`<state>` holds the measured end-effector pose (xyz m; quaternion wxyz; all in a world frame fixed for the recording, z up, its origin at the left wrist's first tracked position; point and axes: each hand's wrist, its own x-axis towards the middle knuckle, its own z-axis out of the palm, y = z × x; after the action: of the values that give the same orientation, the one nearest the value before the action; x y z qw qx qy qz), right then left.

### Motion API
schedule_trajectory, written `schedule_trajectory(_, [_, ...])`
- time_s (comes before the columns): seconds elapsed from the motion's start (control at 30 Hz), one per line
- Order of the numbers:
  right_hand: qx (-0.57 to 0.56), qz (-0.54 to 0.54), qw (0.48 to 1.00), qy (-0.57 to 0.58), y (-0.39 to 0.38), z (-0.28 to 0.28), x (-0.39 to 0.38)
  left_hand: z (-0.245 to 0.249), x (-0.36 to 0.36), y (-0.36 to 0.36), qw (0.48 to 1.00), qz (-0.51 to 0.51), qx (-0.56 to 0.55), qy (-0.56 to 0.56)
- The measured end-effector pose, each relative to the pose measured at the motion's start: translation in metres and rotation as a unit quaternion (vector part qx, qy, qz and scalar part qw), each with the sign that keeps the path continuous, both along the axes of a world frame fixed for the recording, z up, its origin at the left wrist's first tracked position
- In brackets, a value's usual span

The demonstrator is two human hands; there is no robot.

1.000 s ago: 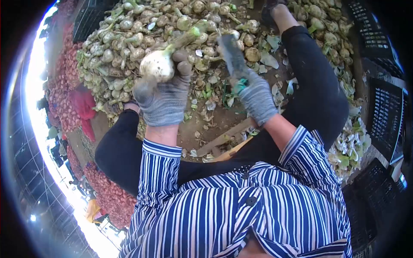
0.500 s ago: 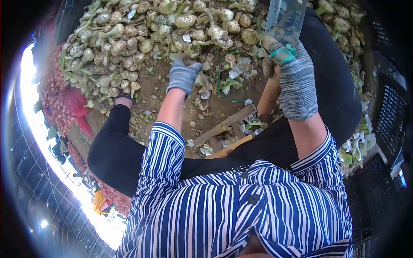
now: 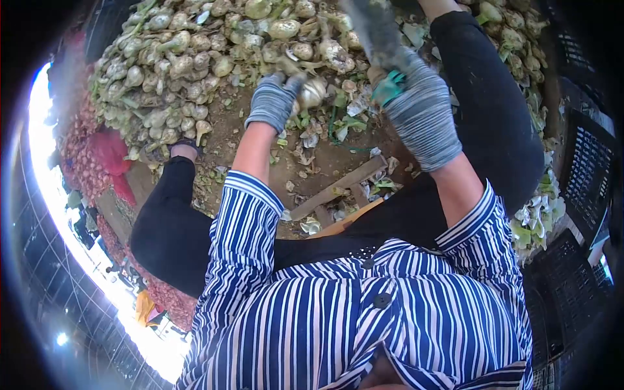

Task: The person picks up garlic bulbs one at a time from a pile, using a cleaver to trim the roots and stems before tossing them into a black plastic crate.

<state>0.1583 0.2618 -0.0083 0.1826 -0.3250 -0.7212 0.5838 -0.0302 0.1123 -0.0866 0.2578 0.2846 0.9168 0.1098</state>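
Note:
My left hand (image 3: 276, 101), in a grey knit glove, is closed on a pale bulb (image 3: 312, 93) at the near edge of the bulb pile (image 3: 188, 58). The bulb shows at the right side of its fingers. My right hand (image 3: 416, 104), gloved in grey with green material at the thumb, is wrapped round the handle of a broad blade (image 3: 374, 29). Motion blurs the blade, which points up and to the left over the pile. The handle is mostly hidden by the glove.
Wooden slats (image 3: 341, 188) lie on the ground between my legs, among peelings. Red net sacks (image 3: 110, 156) are on the left. Black crates (image 3: 585, 162) stand at the right, beside more bulbs (image 3: 513, 32) and leafy scraps (image 3: 539, 214).
My right hand has moved left and its blade has swung to the left, tilting over the pile. A bulb now shows in my left hand, which has shifted slightly.

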Motion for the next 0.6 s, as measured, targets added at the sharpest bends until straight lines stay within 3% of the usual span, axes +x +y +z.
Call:
schedule_trajectory(0.03, [0.136,0.041,0.989,-0.045,-0.003,-0.001,-0.002,0.036,0.010,0.008,0.998,-0.040,-0.043,-0.023])
schedule_trajectory(0.1, [0.352,0.149,0.912,-0.147,-0.004,0.012,-0.007,0.081,0.027,0.016,0.990,-0.105,-0.094,-0.025])
schedule_trajectory(0.2, [0.398,0.222,0.871,-0.185,-0.013,0.026,-0.014,0.110,0.042,0.015,0.982,-0.163,-0.088,0.025])
schedule_trajectory(0.43, [0.444,0.235,0.850,-0.159,-0.024,0.039,-0.011,0.144,0.049,0.002,0.970,-0.208,-0.028,0.125])
schedule_trajectory(0.53, [0.424,0.249,0.854,-0.169,-0.022,0.039,-0.010,0.154,0.050,-0.003,0.973,-0.193,-0.061,0.114])
schedule_trajectory(0.6, [0.396,0.247,0.858,-0.217,-0.009,0.005,-0.002,0.169,0.044,-0.009,0.975,-0.149,-0.071,0.149])
